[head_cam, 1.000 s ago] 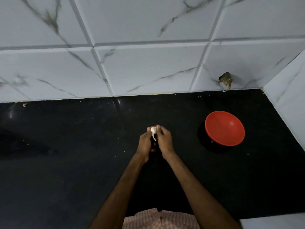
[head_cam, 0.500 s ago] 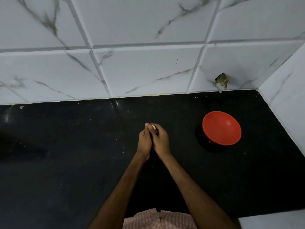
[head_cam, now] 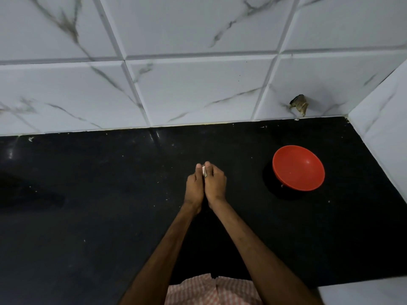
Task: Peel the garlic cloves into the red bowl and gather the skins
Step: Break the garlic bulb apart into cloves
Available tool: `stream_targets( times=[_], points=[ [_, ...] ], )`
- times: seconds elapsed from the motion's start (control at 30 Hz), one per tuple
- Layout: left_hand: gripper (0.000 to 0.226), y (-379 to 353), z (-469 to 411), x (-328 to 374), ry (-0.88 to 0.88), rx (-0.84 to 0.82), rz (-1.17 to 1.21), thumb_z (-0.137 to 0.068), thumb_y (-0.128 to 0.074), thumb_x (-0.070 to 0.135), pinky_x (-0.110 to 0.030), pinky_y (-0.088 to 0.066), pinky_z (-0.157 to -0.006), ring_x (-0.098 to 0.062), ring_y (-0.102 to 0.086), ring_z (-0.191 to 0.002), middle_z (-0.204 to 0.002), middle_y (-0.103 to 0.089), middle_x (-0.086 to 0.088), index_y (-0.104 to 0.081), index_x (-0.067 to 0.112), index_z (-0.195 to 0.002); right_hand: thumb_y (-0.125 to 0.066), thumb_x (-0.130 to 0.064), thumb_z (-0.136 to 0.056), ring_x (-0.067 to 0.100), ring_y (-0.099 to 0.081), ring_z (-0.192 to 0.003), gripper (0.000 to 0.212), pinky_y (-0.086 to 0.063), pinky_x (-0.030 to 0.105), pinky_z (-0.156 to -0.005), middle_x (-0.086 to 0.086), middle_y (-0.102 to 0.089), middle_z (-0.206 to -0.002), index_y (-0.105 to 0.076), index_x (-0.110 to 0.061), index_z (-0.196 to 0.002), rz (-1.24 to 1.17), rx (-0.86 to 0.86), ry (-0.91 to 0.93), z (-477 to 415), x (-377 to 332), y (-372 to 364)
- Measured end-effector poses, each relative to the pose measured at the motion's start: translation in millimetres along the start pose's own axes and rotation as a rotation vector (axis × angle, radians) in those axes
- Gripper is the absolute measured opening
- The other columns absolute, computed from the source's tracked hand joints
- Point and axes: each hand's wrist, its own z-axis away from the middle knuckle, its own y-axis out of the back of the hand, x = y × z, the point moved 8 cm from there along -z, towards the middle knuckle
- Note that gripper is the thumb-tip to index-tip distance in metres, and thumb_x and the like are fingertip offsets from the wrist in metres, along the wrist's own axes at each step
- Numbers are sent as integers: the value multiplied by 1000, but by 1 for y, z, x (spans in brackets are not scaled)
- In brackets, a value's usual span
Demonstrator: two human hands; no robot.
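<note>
Clove [head_cam: 204, 171] perhaps deeper between fingers [head_cam: 198, 166]

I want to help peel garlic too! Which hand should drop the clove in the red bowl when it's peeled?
Probably the right hand. The red bowl sits on its side of the counter, with nothing between. The left hand would have to cross over. Both hands pinch the garlic clove now.

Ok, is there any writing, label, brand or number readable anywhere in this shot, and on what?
None can be read. The red bowl has no visible mark. The marble-veined wall tiles and the black countertop carry no print. The garlic clove, pinched between the left hand and the right hand, carries no text.
</note>
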Motion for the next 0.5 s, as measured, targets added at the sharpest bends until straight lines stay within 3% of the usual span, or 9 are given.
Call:
stream_targets(
  times=[0.2,0.4,0.5],
  points=[
    [64,9,-11,-11,118,-41,-41,-108,-23,51,-23,-32,-42,-10,-44,-46,-55,-52,-1,-68,12,-85,-46,-27,-107,10,-70,-92,27,-58,29,-82,-4,-73,-97,-73,-22,-104,7,-75,50,-7,-2,1],
    [64,12,-11,-10,95,-7,-85,-108,-26,48,-21,-38,-43,-7,-51,-47,-53,-56,3,-67,12,-74,-50,-36,-105,12,-72,-92,28,-60,37,-86,1,-76,-96,-74,-21,-101,9,-126,-3,-7,7,-5],
    [61,16,-13,-10,75,21,-80,-109,-29,44,-18,-45,-49,-5,-60,-54,-57,-64,4,-69,11,-79,-46,-35,-107,15,-72,-97,31,-58,42,-93,3,-75,-101,-73,-18,-106,-4,-171,-62,-8,15,-10]
  ],
)
